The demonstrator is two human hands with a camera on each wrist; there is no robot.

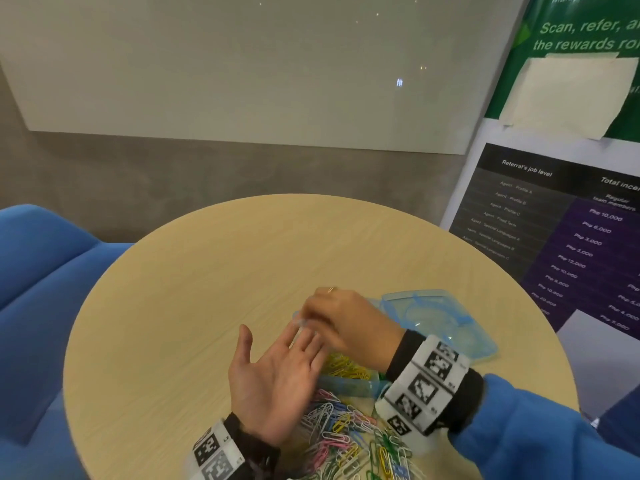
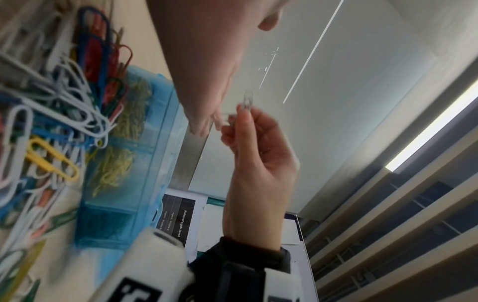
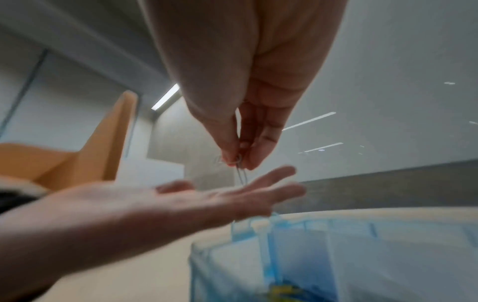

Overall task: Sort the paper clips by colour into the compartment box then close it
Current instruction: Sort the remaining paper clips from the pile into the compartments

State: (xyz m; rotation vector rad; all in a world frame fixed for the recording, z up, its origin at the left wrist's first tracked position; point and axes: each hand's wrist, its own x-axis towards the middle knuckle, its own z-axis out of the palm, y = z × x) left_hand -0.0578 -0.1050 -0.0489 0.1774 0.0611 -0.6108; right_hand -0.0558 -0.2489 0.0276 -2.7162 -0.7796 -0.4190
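My right hand [image 1: 306, 318] pinches a pale paper clip [image 3: 240, 170] between thumb and fingertips, just above the fingertips of my left hand [image 1: 277, 355]. That left hand lies flat, palm up, with nothing in it. Both hover over the translucent blue compartment box [image 1: 346, 388], which they largely hide. One compartment holds yellow clips [image 1: 346, 367]. The left wrist view shows the pinched clip [image 2: 247, 102] and the yellow-filled compartments [image 2: 116, 163]. A mixed pile of coloured clips [image 1: 346, 438] lies on the table in front of the box.
The box's lid [image 1: 440, 320] lies folded open flat to the right of the hands. The round wooden table [image 1: 207, 271] has bare surface to the left and far side. A blue seat [image 1: 41, 271] stands left, a poster board [image 1: 554, 220] right.
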